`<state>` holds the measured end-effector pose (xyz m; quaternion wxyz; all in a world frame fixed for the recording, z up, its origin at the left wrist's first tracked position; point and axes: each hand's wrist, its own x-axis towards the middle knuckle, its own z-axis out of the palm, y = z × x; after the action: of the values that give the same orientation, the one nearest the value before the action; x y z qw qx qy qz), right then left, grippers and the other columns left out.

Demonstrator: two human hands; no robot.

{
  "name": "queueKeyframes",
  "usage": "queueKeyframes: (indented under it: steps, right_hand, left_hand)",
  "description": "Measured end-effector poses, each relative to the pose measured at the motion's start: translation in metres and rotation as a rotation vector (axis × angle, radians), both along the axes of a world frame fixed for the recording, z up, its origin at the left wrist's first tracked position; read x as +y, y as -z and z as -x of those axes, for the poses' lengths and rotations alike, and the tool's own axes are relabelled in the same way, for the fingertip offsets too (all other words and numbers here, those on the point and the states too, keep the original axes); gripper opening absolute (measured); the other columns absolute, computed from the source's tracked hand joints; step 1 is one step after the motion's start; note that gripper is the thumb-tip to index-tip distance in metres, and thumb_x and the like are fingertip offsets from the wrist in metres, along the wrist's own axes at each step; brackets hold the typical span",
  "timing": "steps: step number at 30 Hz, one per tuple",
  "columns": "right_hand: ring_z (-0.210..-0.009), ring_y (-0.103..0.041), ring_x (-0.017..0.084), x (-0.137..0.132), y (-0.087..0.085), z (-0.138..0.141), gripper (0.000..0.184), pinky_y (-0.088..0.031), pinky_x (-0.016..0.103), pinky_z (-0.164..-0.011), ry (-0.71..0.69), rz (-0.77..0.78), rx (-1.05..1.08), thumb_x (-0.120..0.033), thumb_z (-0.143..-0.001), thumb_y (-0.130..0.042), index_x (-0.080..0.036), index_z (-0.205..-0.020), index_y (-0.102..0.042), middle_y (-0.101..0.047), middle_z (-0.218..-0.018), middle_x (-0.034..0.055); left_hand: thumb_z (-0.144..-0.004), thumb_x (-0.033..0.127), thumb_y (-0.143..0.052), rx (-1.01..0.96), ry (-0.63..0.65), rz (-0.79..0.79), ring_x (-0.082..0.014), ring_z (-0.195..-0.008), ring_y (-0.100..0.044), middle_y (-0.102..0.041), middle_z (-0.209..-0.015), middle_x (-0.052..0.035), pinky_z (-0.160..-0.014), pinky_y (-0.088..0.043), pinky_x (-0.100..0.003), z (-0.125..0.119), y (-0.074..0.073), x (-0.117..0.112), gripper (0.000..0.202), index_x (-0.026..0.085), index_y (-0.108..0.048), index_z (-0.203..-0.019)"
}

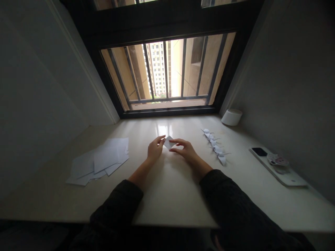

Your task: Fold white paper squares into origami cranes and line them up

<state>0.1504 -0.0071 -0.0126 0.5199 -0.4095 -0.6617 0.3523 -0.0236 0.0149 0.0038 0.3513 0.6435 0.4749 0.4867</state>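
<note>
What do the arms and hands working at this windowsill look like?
They are a person's: the left hand and right hand wear no gloves. The left sleeve and right sleeve are dark, nearly black, and end above the wrists. Any pattern is too dim to make out.

Dim edges, bright window (169, 72), countertop (167, 195) glare

1. Left forearm (138, 174) and right forearm (201, 166), dark-sleeved but bare near the wrists, reach forward, converging.
2. Left grip (155, 149): fingers point inward, thumb and fingertips pinched close together.
3. Right grip (186, 149): index finger and thumb extend leftward, tips slightly apart.
</note>
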Motion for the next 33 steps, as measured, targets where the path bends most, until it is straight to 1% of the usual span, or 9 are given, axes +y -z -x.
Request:
queueKeyframes:
  steps: [2, 4, 7, 10, 16, 20, 25, 29, 33]
  right_hand:
    - [-0.090, -0.062, 0.022, 0.002, 0.000, 0.000, 0.045, -0.048, 0.037, -0.080, 0.024, 0.045, 0.086, -0.040, -0.060, -0.077, -0.026, -0.102, -0.070, -0.069, -0.104, 0.0058]
    - [-0.084, -0.064, 0.022, 0.003, -0.001, -0.001, 0.045, -0.050, 0.036, -0.077, 0.051, 0.116, 0.176, -0.041, -0.060, -0.077, -0.023, -0.101, -0.071, -0.071, -0.096, 0.0064]
    - [-0.075, -0.066, 0.023, 0.002, -0.002, -0.002, 0.051, -0.051, 0.036, -0.069, 0.083, 0.223, 0.266, -0.045, -0.058, -0.077, -0.019, -0.102, -0.071, -0.073, -0.083, 0.0069]
    - [-0.076, -0.067, 0.024, 0.002, 0.000, -0.002, 0.052, -0.051, 0.036, -0.070, 0.088, 0.251, 0.309, -0.045, -0.057, -0.078, -0.019, -0.102, -0.071, -0.073, -0.082, 0.0073]
    - [-0.080, -0.067, 0.025, 0.003, 0.000, 0.000, 0.046, -0.051, 0.036, -0.072, 0.154, 0.245, 0.303, -0.047, -0.058, -0.077, -0.021, -0.095, -0.073, -0.073, -0.083, 0.0077]
    - [-0.079, -0.067, 0.024, 0.000, -0.002, 0.002, 0.041, -0.051, 0.037, -0.073, 0.191, 0.234, 0.321, -0.047, -0.059, -0.076, -0.021, -0.089, -0.074, -0.074, -0.082, 0.0075]
    - [-0.081, -0.067, 0.024, -0.002, -0.004, 0.006, 0.034, -0.050, 0.038, -0.078, 0.144, 0.181, 0.359, -0.043, -0.057, -0.079, -0.021, -0.082, -0.075, -0.074, -0.082, 0.0066]
    - [-0.082, -0.067, 0.026, -0.002, -0.003, 0.007, 0.031, -0.050, 0.038, -0.077, 0.167, 0.147, 0.286, -0.046, -0.060, -0.076, -0.021, -0.079, -0.075, -0.074, -0.081, 0.0067]
    - [-0.083, -0.067, 0.026, -0.003, -0.004, 0.007, 0.033, -0.050, 0.038, -0.077, 0.178, 0.158, 0.288, -0.047, -0.061, -0.075, -0.020, -0.080, -0.075, -0.074, -0.082, 0.0071]
  left_hand:
    - [-0.078, 0.041, -0.059, -0.093, 0.068, 0.030, -0.0185, -0.078, -0.061, -0.069, -0.083, -0.0051, -0.072, -0.045, -0.029, -0.001, -0.002, 0.000, 0.039, 0.023, -0.064, -0.112]
    - [-0.077, 0.041, -0.061, -0.157, 0.153, 0.058, -0.0182, -0.080, -0.062, -0.070, -0.087, -0.0058, -0.073, -0.046, -0.028, -0.001, -0.005, 0.000, 0.043, 0.022, -0.063, -0.115]
    - [-0.074, 0.040, -0.065, -0.167, 0.235, 0.077, -0.0197, -0.087, -0.062, -0.070, -0.094, -0.0077, -0.074, -0.046, -0.028, -0.003, -0.008, -0.002, 0.040, 0.020, -0.066, -0.108]
    - [-0.070, 0.038, -0.069, -0.152, 0.257, 0.082, -0.0211, -0.090, -0.062, -0.070, -0.096, -0.0083, -0.077, -0.047, -0.030, -0.005, -0.010, -0.004, 0.035, 0.020, -0.070, -0.101]
    - [-0.063, 0.034, -0.076, -0.157, 0.203, 0.080, -0.0207, -0.079, -0.065, -0.071, -0.084, -0.0075, -0.076, -0.047, -0.032, -0.008, -0.013, -0.010, 0.028, 0.019, -0.074, -0.087]
    - [-0.064, 0.037, -0.074, -0.159, 0.158, 0.021, -0.0205, -0.077, -0.065, -0.071, -0.080, -0.0066, -0.077, -0.047, -0.032, -0.009, -0.015, -0.014, 0.021, 0.020, -0.074, -0.076]
    - [-0.070, 0.042, -0.069, -0.185, 0.068, -0.028, -0.0164, -0.069, -0.061, -0.068, -0.074, -0.0040, -0.068, -0.046, -0.028, -0.009, -0.011, -0.011, 0.024, 0.018, -0.071, -0.075]
    - [-0.068, 0.046, -0.069, -0.214, 0.008, 0.018, -0.0147, -0.066, -0.058, -0.065, -0.067, -0.0025, -0.064, -0.045, -0.027, -0.010, -0.007, -0.009, 0.029, 0.017, -0.071, -0.073]
    - [-0.066, 0.046, -0.070, -0.290, 0.003, 0.079, -0.0155, -0.070, -0.060, -0.068, -0.074, -0.0040, -0.066, -0.047, -0.028, -0.012, -0.005, -0.009, 0.030, 0.017, -0.070, -0.076]
